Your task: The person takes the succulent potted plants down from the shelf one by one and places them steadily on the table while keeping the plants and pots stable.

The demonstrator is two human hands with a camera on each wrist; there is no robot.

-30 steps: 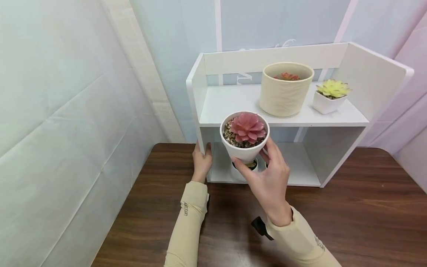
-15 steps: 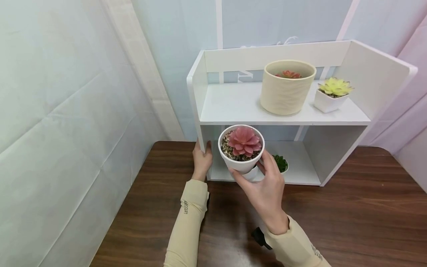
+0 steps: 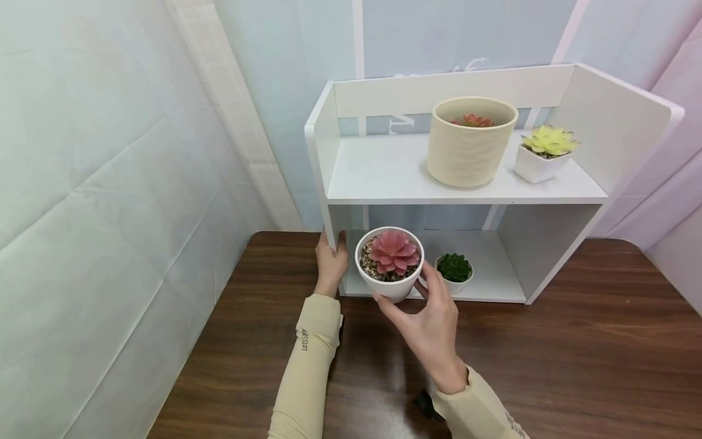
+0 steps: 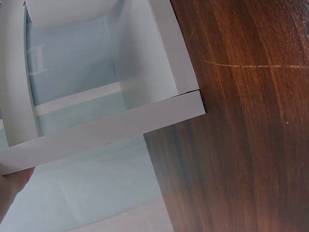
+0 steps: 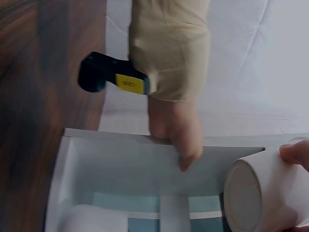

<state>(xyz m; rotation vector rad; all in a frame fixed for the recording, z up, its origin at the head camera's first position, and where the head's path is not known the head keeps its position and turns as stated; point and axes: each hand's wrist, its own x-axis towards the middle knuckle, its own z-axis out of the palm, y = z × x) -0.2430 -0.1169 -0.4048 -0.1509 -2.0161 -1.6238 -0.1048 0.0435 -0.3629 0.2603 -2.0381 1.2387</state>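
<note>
My right hand point(image 3: 425, 323) holds a white round pot with a pink succulent point(image 3: 393, 253), thumb on the near side and fingers on the far right side. The pot is in front of the white two-tier shelf point(image 3: 384, 167), at its lower opening. In the right wrist view the white pot point(image 5: 270, 191) shows its flat base, and part of my right hand point(image 5: 297, 154) is at the frame's edge. At the shelf's left side panel, my left hand point(image 3: 331, 265) grips the front edge. The left wrist view catches only a bit of that hand point(image 4: 12, 191) against the panel.
On the lower tier sits a small white pot with a green succulent point(image 3: 454, 268). Above, a cream pot point(image 3: 471, 155) with a red succulent inside stands beside a white square pot with a yellow succulent point(image 3: 540, 166). Brown wooden table point(image 3: 592, 341) lies under the shelf.
My right hand has lowered the pink succulent's pot from the upper board's edge to the lower opening, slightly leftward. The green succulent has come into view. My left hand stays on the panel.
</note>
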